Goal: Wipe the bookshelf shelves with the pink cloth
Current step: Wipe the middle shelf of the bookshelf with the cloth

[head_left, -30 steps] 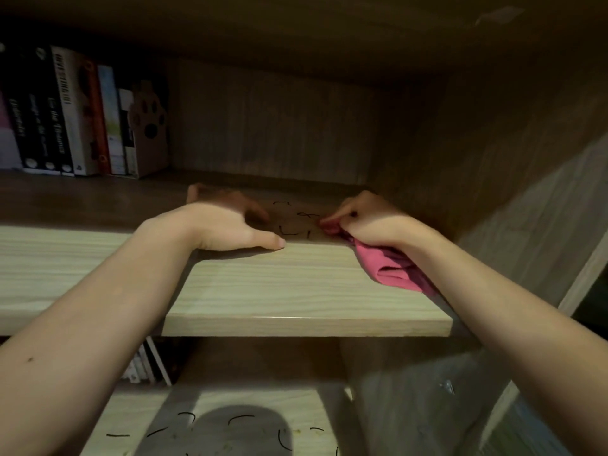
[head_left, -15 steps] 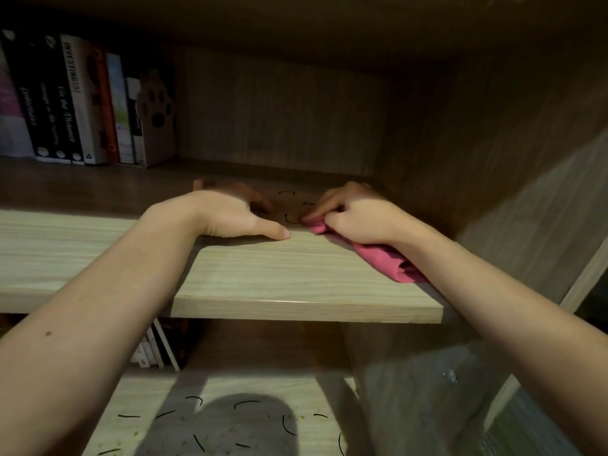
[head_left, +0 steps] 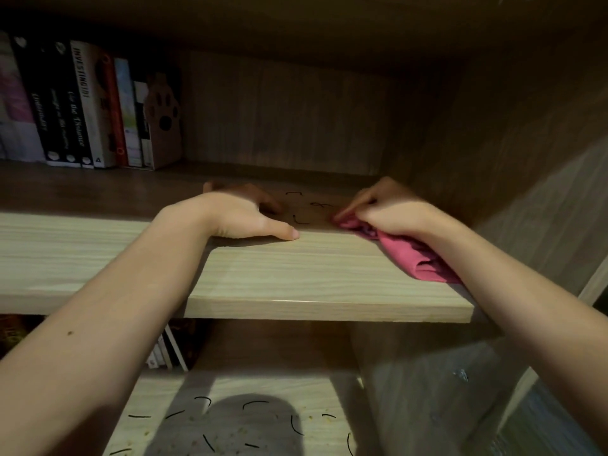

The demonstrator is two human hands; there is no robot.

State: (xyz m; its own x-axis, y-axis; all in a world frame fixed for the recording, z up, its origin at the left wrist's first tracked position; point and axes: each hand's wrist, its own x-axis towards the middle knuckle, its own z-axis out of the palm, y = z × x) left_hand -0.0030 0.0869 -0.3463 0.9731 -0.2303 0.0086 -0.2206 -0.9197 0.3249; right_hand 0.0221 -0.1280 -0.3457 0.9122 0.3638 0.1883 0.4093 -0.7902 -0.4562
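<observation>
Your left hand [head_left: 243, 215] lies palm down on the upper shelf [head_left: 296, 274], with the fingers relaxed and reaching into the shaded back part. The thumb is stretched to the right along the wood. This hand holds nothing.

Your right hand [head_left: 391, 209] is near the right side wall [head_left: 500, 153] of the bookshelf. Its fingers are curled and they pinch the pink cloth [head_left: 414, 258] against the shelf. The front end of the cloth shows just past your fingertips. The rest lies folded under your wrist and runs back toward the front right corner of the shelf.

Between your two hands there are a few short black marks [head_left: 301, 220] on the shelf surface. The cloth end is just beside them, and I cannot tell if it touches one.

At the back left of the same shelf a row of books [head_left: 82, 103] stands upright. A brown bookend with a paw print [head_left: 163, 121] stands at its right end, well apart from your hands.

Below, the lower shelf [head_left: 158, 390] carries more black marks [head_left: 297, 426] and small pale crumbs [head_left: 243, 429]. Some books [head_left: 167, 350] lean at its back left.
</observation>
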